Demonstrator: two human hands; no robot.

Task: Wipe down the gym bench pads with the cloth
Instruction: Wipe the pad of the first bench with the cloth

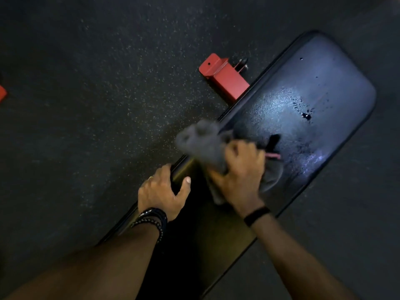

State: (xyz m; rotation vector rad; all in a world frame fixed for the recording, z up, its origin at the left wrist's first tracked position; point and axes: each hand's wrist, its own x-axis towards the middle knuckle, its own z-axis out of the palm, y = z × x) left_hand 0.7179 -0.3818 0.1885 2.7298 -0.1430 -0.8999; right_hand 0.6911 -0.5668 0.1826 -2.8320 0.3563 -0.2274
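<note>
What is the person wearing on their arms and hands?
Both forearms are bare, with no sleeves in view. The left wrist has a stack of dark bracelets, some beaded and some like cord. There is a thin ring on a finger of the left hand. The right wrist has one plain black band. The right hand shows no rings or gloves.

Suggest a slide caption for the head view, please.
Right hand wipes the bench pad with a grey cloth; left hand grips its edge.
</note>
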